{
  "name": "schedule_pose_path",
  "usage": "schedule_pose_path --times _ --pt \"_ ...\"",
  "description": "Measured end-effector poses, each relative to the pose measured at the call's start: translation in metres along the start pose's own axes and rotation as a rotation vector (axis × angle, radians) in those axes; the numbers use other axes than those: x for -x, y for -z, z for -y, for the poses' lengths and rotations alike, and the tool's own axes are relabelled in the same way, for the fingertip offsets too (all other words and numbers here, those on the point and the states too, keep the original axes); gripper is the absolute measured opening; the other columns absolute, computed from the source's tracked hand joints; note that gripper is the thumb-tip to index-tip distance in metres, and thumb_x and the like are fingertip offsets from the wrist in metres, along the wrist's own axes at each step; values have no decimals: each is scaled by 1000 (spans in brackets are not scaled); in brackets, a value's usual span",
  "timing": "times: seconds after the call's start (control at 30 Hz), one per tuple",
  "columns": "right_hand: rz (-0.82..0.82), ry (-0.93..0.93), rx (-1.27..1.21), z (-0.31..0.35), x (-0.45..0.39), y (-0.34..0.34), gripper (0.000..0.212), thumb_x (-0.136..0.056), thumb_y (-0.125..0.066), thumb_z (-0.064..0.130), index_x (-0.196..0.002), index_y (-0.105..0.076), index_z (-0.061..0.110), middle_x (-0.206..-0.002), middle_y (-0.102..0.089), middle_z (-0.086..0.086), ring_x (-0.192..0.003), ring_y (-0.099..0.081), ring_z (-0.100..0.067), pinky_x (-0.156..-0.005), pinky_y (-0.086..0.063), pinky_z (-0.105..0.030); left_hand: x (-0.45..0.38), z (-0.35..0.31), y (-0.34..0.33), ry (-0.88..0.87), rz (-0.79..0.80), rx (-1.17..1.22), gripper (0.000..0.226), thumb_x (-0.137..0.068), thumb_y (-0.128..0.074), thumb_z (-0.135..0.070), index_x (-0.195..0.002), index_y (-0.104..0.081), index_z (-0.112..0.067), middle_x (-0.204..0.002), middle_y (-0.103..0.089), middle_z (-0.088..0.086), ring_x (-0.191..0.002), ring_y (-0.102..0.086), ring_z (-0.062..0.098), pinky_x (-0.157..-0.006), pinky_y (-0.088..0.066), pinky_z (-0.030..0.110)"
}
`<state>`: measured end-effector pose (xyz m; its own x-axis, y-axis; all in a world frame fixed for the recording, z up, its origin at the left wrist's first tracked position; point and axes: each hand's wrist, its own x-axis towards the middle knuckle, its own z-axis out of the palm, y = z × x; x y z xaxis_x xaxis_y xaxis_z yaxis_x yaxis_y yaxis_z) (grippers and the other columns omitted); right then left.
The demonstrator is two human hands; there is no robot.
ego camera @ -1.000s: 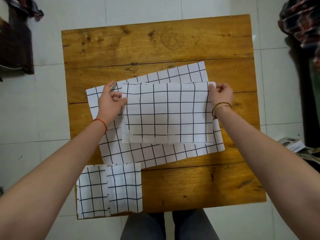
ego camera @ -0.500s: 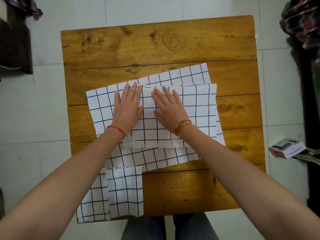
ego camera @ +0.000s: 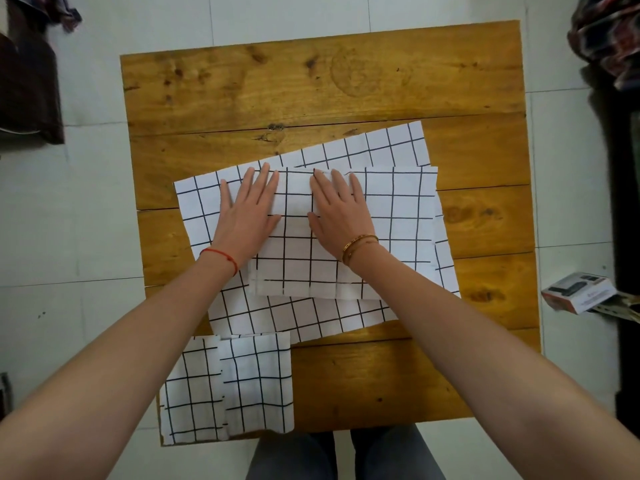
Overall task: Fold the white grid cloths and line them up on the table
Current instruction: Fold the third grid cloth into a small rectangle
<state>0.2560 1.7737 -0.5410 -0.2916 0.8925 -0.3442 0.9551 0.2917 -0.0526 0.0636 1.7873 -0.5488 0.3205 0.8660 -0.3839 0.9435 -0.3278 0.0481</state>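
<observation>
Pressing down with both palms, I have a half-folded grid cloth (ego camera: 391, 233) pinned flat at the middle of the wooden table (ego camera: 322, 81). Furthest left, beyond the table's edge, dark furniture (ego camera: 27, 88) stands on the pale tiled floor (ego camera: 69, 209). At the table's near-left corner two folded cloths lie side by side — the left one (ego camera: 190, 393) overhangs the near edge a little, and the right one (ego camera: 258, 382) touches it, slightly overlapping along their shared edge.

My left hand (ego camera: 249, 209) lies flat with fingers straight and close together, holding nothing; it rests across the left edge of the half-folded cloth, fingertips reaching its far edge. A red thread circles that wrist. My right hand (ego camera: 339, 209) lies just beside it, likewise flat with fingers extended, pressing on the same cloth — gold bangles sit at the wrist.

Under the half-folded cloth a larger unfolded grid cloth (ego camera: 381, 147) is spread, tilted so its far-right corner reaches toward the far side. It shows on all sides of the upper piece.

Right of the table, a small box (ego camera: 578, 292) lies on the floor, with dark patterned fabric (ego camera: 606, 39) at the far right.
</observation>
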Motion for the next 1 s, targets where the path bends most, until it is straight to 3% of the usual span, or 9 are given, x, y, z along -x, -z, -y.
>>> schedule_pose_path --times 0.17,0.37,0.47,0.53,0.67,0.77,0.83,0.93,1.0 --pt "-2 -78 31 -31 14 -6 62 -99 -28 41 -151 -18 9 -158 -18 -6 -146 -9 -32 -117 -7 -55 1 2 -2 8 4 -27 74 -98 -44 -42 -155 -6 -16 -163 -1 6 -150 -3 28 -115 -11 63" --pt "-27 -302 43 -86 35 -13 63 -98 -23 43 -152 -14 11 -159 -16 -5 -146 -7 -32 -117 -1 -56 2 1 -2 4 7 -44 71 -99 -41 -42 -155 -7 -15 -163 0 6 -149 -2 31 -114 -12 64" --pt "-107 -378 -34 -103 39 -12 65 -97 -31 46 -149 -22 9 -156 -24 -9 -145 -15 -34 -117 1 -51 3 0 -2 16 3 -24 71 -99 -40 -41 -155 -6 -15 -163 1 5 -150 0 30 -114 -11 64" --pt "-187 -437 -131 -111 40 -11 61 -94 -42 45 -143 -34 10 -146 -39 -12 -137 -28 -35 -117 -11 -49 3 0 -2 17 0 -15 70 -99 -39 -42 -155 -7 -15 -163 1 5 -149 1 31 -114 -11 64" --pt "-278 -466 -290 -127 35 -4 38 -89 -55 29 -122 -53 12 -119 -52 -12 -114 -43 -31 -101 -34 -42 4 1 0 5 4 -10 69 -99 -34 -45 -155 -5 -17 -163 2 3 -150 3 30 -115 -8 64" --pt "-254 -570 -513 -138 25 4 28 -89 -59 26 -110 -60 8 -111 -54 -14 -107 -44 -30 -90 -33 -32 5 0 4 12 -18 85 69 -99 -39 -43 -155 -9 -17 -163 -6 4 -149 -1 29 -116 -6 60" --pt "-258 -610 -683 -144 22 7 27 -89 -62 26 -106 -63 5 -106 -57 -12 -103 -48 -26 -80 -32 -23 3 -1 9 30 -85 200 66 -98 -46 -40 -154 -17 -18 -157 -22 7 -146 -14 30 -118 -12 55" --pt "-281 -605 -943 -151 21 9 20 -86 -67 24 -100 -64 11 -77 -53 8 -69 -46 -6 -58 -32 -10 -7 -1 21 49 -186 315 60 -95 -54 -37 -148 -31 -20 -140 -40 10 -132 -31 29 -110 -28 47" --pt "-267 -572 -1059 -153 22 11 14 -85 -69 24 -95 -62 17 -70 -47 9 -62 -38 -4 -55 -32 -8 -18 -1 29 59 -175 339 57 -93 -58 -38 -144 -38 -22 -134 -42 11 -126 -34 30 -104 -33 47"
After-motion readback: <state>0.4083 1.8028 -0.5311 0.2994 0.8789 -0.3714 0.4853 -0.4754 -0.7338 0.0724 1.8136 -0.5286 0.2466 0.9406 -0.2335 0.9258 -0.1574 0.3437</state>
